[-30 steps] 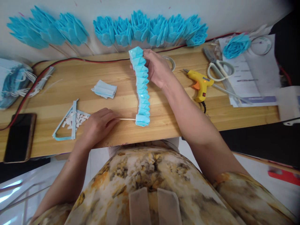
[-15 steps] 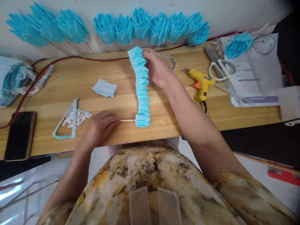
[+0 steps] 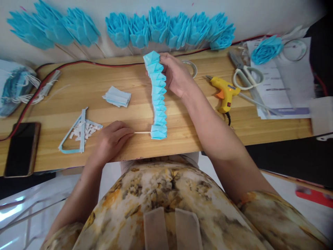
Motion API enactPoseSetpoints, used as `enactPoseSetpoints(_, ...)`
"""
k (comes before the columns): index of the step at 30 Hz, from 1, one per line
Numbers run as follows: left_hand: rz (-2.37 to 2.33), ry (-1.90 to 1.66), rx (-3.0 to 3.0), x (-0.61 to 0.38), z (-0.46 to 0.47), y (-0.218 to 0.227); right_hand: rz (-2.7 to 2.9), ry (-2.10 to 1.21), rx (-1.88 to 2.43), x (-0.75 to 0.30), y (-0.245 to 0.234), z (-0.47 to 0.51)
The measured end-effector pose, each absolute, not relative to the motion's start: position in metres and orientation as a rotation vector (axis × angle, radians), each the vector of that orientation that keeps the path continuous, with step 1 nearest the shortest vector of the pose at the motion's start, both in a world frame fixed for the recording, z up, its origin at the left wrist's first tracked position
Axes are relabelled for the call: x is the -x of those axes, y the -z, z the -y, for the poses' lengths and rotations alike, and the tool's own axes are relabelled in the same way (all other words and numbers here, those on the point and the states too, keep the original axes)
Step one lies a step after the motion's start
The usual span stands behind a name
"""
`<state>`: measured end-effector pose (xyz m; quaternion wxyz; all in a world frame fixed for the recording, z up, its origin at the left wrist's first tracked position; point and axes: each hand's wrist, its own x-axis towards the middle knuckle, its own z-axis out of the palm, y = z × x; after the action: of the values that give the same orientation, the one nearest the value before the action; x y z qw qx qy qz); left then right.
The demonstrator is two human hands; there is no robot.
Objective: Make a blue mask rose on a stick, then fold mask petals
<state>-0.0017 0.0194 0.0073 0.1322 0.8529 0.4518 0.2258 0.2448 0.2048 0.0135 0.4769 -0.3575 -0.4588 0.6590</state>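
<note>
A long strip of folded light-blue petals (image 3: 158, 93) runs from the middle of the table toward its front edge. My right hand (image 3: 175, 74) is closed on the strip's far end; some of its fingers are hidden behind the folds. Low on the left, my left hand (image 3: 114, 140) pinches a thin pale stick (image 3: 142, 132). The stick's other end meets the near end of the petal strip. Left of the strip lies a small stack of pale blue pieces (image 3: 117, 96).
Blue fabric flowers on sticks (image 3: 158, 26) lean along the wall. To the right are a yellow glue gun (image 3: 225, 91), white-handled scissors (image 3: 248, 77), papers and a tape roll (image 3: 191, 68). White scraps (image 3: 87, 130) and a phone (image 3: 22, 149) lie left; a red-black cable (image 3: 85, 62) crosses behind.
Almost nothing differs. The whole view has shifted slightly, and both hands keep their hold on the strip and the stick.
</note>
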Motion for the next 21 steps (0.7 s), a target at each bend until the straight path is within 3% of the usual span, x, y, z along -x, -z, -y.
enactPoseSetpoints(21, -1.261, -0.514, -2.557, 0.004, -0.031, -0.021, 1.106, -1.599, 0.840, -0.244, -0.010, -0.206)
